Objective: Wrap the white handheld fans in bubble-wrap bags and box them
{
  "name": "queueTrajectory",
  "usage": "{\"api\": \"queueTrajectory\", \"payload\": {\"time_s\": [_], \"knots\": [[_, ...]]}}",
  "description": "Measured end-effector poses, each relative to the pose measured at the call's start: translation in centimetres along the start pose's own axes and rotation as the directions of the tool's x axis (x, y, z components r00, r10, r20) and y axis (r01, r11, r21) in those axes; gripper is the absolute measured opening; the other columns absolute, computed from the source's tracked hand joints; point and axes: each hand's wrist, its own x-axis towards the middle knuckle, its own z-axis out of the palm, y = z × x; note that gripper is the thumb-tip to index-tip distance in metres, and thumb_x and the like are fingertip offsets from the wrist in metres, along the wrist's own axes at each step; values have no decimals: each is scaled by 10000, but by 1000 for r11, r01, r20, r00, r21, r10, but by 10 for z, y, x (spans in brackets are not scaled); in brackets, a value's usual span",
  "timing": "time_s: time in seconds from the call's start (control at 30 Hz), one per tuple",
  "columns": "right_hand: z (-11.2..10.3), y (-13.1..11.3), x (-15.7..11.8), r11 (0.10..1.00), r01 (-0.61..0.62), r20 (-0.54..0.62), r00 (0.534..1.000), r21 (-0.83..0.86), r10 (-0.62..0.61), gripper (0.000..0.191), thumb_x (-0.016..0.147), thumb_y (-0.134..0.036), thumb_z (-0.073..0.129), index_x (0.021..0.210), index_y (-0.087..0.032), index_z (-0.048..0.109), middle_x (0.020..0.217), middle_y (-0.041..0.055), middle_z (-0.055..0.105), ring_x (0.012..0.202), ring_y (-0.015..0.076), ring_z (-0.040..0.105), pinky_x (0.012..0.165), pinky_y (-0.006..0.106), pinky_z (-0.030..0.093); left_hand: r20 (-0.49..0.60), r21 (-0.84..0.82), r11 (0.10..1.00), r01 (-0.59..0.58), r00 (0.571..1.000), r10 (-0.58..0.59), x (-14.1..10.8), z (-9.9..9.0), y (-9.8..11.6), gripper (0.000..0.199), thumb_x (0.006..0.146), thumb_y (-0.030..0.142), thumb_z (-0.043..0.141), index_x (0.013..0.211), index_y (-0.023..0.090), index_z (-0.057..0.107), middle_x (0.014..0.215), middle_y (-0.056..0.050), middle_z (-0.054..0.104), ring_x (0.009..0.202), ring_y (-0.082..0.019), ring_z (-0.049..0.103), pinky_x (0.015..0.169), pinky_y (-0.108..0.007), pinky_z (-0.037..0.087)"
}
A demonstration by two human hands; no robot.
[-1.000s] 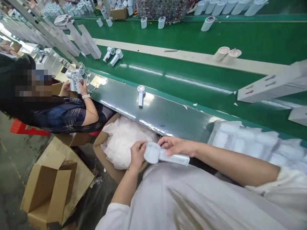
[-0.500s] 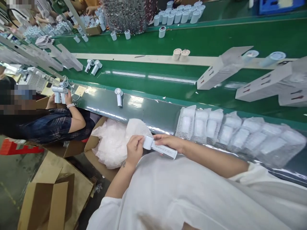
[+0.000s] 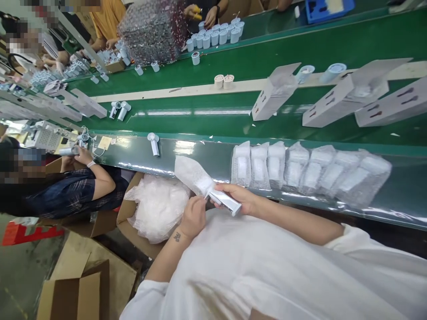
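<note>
My right hand [image 3: 235,195] is wrapped round the silver handle of a white hair-dryer-shaped device [image 3: 227,203]. The head end of it sits inside a clear bubble-wrap bag [image 3: 191,172], while the handle sticks out. With fingers pinched, my left hand [image 3: 194,215] grips the mouth of that bag below the device's head. Just right of my hands, a row of several bagged devices [image 3: 259,164] lies on the dark ledge [image 3: 196,153]. One unbagged device [image 3: 154,144] rests on the same ledge to the left.
Left of my body stands a carton [image 3: 128,220] full of bubble-wrap bags [image 3: 160,206]. Open white boxes [image 3: 273,93] stand on the green conveyor [image 3: 187,118]. A co-worker [image 3: 76,182] sits at the left holding a device. An opened cardboard box [image 3: 76,289] lies on the floor.
The bag has come further over the device's head and now stretches up and left. My left hand has moved down to the bag's mouth. The view has shifted slightly.
</note>
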Motion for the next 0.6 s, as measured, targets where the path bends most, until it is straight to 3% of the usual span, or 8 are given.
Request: {"api": "queueTrajectory", "payload": {"time_s": [0.13, 0.23, 0.3, 0.37, 0.4, 0.5, 0.53, 0.6], "knots": [[-5, 2, -2, 997, -79, -77, 994, 20, 80, 105, 929, -181, 452, 890, -127, 532, 698, 72, 661, 589, 151, 644, 562, 261, 575, 74, -222, 927, 301, 953, -292, 13, 4, 7, 116, 916, 211, 490, 1003, 188, 562, 876, -58, 629, 797, -154, 604, 732, -288, 497], [-11, 10, 1, 998, -31, -113, 993, -54, 24, 97, 891, -158, 520, 798, -172, 497, 623, 10, 611, 554, 135, 604, 559, 264, 547, 132, -414, 754, 510, 853, -505, 19, 12, 13, 109, 897, 260, 528, 975, 191, 561, 839, -31, 617, 755, -137, 597, 696, -265, 489], [-18, 15, 2, 981, 29, -199, 978, -191, -67, 149, 855, -143, 561, 745, -188, 471, 597, -22, 575, 537, 119, 565, 547, 251, 506, 163, -511, 625, 590, 781, -603, 21, 16, 12, 110, 868, 265, 566, 945, 187, 556, 813, -16, 600, 745, -130, 589, 693, -254, 485], [-25, 15, 1, 883, 98, -236, 945, -459, -228, 162, 830, -176, 596, 713, -188, 483, 599, -32, 557, 548, 113, 533, 554, 243, 464, 150, -566, 544, 620, 726, -671, 22, 17, 9, 123, 830, 246, 607, 919, 184, 551, 812, -7, 583, 753, -122, 577, 715, -248, 477], [-28, 14, -2, 778, 147, -202, 921, -611, -334, 158, 818, -202, 609, 707, -187, 499, 610, -31, 557, 567, 117, 526, 570, 246, 448, 132, -584, 519, 625, 703, -699, 23, 17, 8, 134, 814, 237, 622, 913, 183, 549, 817, -3, 577, 757, -118, 571, 724, -245, 471], [-34, 3, -16, 416, 300, 46, 853, -858, -520, 96, 790, -259, 624, 795, -193, 555, 667, -28, 587, 640, 135, 540, 631, 261, 427, 95, -610, 494, 620, 676, -731, 28, 9, 8, 149, 808, 235, 637, 914, 185, 546, 837, 1, 570, 761, -108, 558, 733, -236, 463], [-35, -2, -22, 365, 343, 112, 843, -865, -526, 124, 783, -268, 625, 867, -197, 566, 693, -27, 599, 656, 138, 548, 645, 265, 428, 90, -603, 509, 615, 686, -722, 31, 5, 10, 143, 813, 239, 637, 911, 186, 547, 841, 0, 571, 762, -107, 557, 733, -234, 462], [-37, -14, -32, 421, 405, 164, 849, -812, -502, 264, 756, -275, 644, 996, -205, 558, 717, -32, 604, 659, 136, 558, 657, 267, 437, 74, -587, 561, 583, 729, -681, 35, -3, 17, 126, 827, 242, 632, 900, 188, 544, 851, -6, 579, 773, -109, 563, 740, -235, 467]]}}
